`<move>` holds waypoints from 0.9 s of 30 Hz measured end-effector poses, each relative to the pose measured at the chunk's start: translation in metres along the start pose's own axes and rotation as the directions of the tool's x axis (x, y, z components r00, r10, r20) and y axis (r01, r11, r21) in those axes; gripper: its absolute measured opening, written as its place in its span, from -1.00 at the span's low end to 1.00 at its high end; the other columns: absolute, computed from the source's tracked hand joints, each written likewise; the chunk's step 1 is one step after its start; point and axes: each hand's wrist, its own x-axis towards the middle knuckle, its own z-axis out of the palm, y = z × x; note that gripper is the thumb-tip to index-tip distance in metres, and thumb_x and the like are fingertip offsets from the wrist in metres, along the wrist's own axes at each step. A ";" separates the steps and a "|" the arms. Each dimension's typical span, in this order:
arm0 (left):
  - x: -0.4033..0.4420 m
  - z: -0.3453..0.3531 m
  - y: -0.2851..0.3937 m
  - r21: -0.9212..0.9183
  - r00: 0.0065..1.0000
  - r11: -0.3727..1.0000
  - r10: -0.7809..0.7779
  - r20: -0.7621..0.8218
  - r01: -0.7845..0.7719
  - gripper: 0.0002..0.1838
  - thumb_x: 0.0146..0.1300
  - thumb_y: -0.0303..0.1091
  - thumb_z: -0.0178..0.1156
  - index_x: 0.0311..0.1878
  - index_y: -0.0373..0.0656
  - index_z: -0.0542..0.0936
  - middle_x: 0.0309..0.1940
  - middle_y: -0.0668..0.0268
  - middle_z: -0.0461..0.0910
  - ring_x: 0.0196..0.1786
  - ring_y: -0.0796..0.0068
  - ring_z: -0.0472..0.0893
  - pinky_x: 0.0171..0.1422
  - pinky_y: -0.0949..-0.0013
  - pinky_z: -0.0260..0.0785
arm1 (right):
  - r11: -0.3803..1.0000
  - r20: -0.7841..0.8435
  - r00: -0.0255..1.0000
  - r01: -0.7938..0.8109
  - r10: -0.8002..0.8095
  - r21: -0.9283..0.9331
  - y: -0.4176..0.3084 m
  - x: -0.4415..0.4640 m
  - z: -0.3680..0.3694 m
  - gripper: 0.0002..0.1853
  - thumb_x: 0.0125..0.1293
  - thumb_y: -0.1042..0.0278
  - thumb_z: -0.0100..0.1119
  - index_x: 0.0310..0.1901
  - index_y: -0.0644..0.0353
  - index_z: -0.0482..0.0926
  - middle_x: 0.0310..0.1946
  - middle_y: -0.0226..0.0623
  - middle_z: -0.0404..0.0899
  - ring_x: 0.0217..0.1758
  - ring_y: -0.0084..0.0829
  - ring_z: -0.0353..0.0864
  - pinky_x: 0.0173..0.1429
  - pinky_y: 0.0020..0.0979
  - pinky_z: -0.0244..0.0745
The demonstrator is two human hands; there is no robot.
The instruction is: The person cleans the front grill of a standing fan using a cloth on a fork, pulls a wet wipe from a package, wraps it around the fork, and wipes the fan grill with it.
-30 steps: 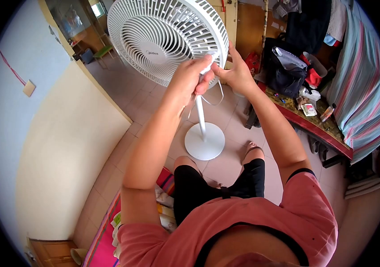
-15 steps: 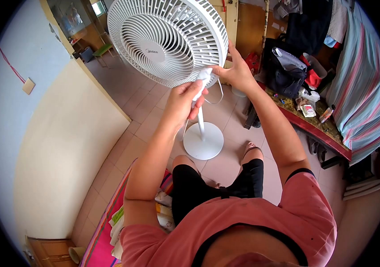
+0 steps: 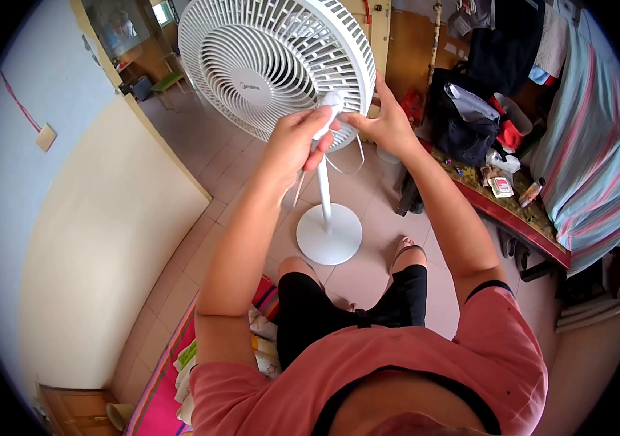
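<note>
A white standing fan (image 3: pixel 252 91) with a round slatted grille tilts toward the upper left. Its thin pole rises from a round white base (image 3: pixel 329 234) on the floor. My left hand (image 3: pixel 298 142) is closed around a small white elongated object (image 3: pixel 329 109) in front of the grille's lower right part; its exact kind I cannot make out. At the right rim of the fan, my right hand (image 3: pixel 390 125) grips the edge, thumb in front and fingers up along the side. A white cord (image 3: pixel 357 161) loops below the fan head, and another thin strand hangs under my left hand.
To the right, a bench (image 3: pixel 470 192) with a red edge carries a dark bag (image 3: pixel 463 127) and small packets. A striped curtain (image 3: pixel 593 145) hangs beside it. A cream door (image 3: pixel 114 232) is at left, and a pink striped cloth (image 3: pixel 154 392) lies at lower left.
My left hand has moved slightly up with the white object. The fan's base sits slightly lower and further left in view. My right hand keeps its hold on the rim.
</note>
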 end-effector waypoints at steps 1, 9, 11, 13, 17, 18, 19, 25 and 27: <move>0.003 0.001 0.001 -0.001 1.000 1.000 0.003 -0.005 -0.003 -0.65 0.40 -0.14 0.05 -0.24 -0.30 0.54 -0.65 0.44 0.38 -0.78 0.71 0.15 -0.70 0.57 -0.05 | 1.000 -0.006 1.000 0.006 -0.006 -0.001 0.002 0.000 0.000 -0.08 0.00 0.23 0.51 0.37 0.15 0.17 0.16 -0.14 0.45 0.22 -0.21 0.44 0.26 -0.25 0.36; 0.015 -0.011 0.008 0.040 0.998 0.999 -0.035 -0.048 0.037 -0.65 0.37 -0.09 0.11 -0.21 -0.26 0.52 -0.63 0.49 0.36 -0.73 0.77 0.16 -0.66 0.61 -0.07 | 0.996 0.006 0.998 -0.066 0.066 -0.061 0.002 0.001 -0.001 -0.04 -0.02 0.17 0.52 0.37 0.12 0.15 0.22 -0.18 0.40 0.26 -0.18 0.40 0.30 -0.24 0.35; 0.011 -0.011 0.007 0.054 0.997 0.998 -0.039 -0.061 0.042 -0.65 0.37 -0.09 0.11 -0.21 -0.27 0.52 -0.63 0.49 0.36 -0.73 0.77 0.16 -0.66 0.61 -0.07 | 0.995 0.011 0.998 -0.058 0.059 -0.076 -0.002 0.000 -0.001 -0.05 -0.02 0.17 0.52 0.38 0.12 0.15 0.22 -0.18 0.41 0.26 -0.19 0.41 0.29 -0.23 0.36; 0.004 -0.009 0.004 -0.004 0.992 0.997 -0.073 -0.100 0.073 -0.65 0.38 -0.12 0.09 -0.22 -0.30 0.55 -0.62 0.47 0.38 -0.73 0.74 0.17 -0.69 0.59 -0.06 | 0.994 0.010 0.998 -0.055 0.056 -0.094 0.000 -0.001 -0.002 -0.05 -0.01 0.18 0.52 0.38 0.12 0.14 0.21 -0.18 0.41 0.25 -0.20 0.41 0.29 -0.23 0.36; -0.001 0.004 -0.004 -0.079 1.000 0.996 -0.028 0.008 0.028 -0.66 0.36 -0.09 0.12 -0.23 -0.24 0.54 -0.64 0.49 0.35 -0.75 0.76 0.14 -0.69 0.60 -0.11 | 0.999 -0.014 0.999 -0.044 0.044 -0.022 0.001 -0.002 0.002 -0.06 0.00 0.21 0.51 0.38 0.11 0.15 0.17 -0.20 0.45 0.22 -0.23 0.44 0.27 -0.24 0.37; 0.002 0.004 -0.004 -0.084 1.000 0.996 -0.025 0.003 0.025 -0.66 0.36 -0.09 0.12 -0.23 -0.24 0.54 -0.64 0.49 0.35 -0.75 0.76 0.14 -0.69 0.60 -0.11 | 0.997 -0.012 0.997 -0.078 0.078 0.011 -0.002 -0.002 0.001 -0.07 0.00 0.21 0.51 0.38 0.11 0.15 0.16 -0.20 0.46 0.22 -0.24 0.45 0.27 -0.24 0.36; 0.005 0.003 -0.003 -0.096 0.999 0.995 -0.029 0.012 0.030 -0.66 0.36 -0.10 0.12 -0.22 -0.24 0.54 -0.63 0.49 0.35 -0.75 0.76 0.14 -0.69 0.60 -0.11 | 0.997 0.005 0.997 -0.077 0.076 0.029 -0.002 -0.001 0.000 -0.08 0.01 0.22 0.50 0.37 0.11 0.15 0.16 -0.19 0.47 0.22 -0.21 0.44 0.27 -0.24 0.38; 0.014 -0.011 0.002 -0.058 0.998 0.998 -0.042 -0.048 0.039 -0.69 0.36 -0.08 0.11 -0.19 -0.18 0.54 -0.60 0.53 0.38 -0.73 0.77 0.17 -0.66 0.61 -0.09 | 0.995 -0.025 0.998 0.048 -0.050 -0.092 0.008 0.000 0.004 -0.10 0.02 0.21 0.50 0.35 0.13 0.17 0.14 -0.17 0.48 0.22 -0.19 0.45 0.22 -0.24 0.42; 0.006 -0.011 0.004 -0.055 0.997 0.997 -0.060 -0.048 0.057 -0.69 0.36 -0.09 0.12 -0.18 -0.19 0.53 -0.60 0.52 0.38 -0.73 0.76 0.17 -0.66 0.61 -0.09 | 0.997 -0.014 1.000 0.012 -0.013 -0.075 0.005 -0.001 0.003 -0.10 0.01 0.20 0.50 0.35 0.13 0.17 0.15 -0.16 0.47 0.22 -0.18 0.45 0.25 -0.23 0.40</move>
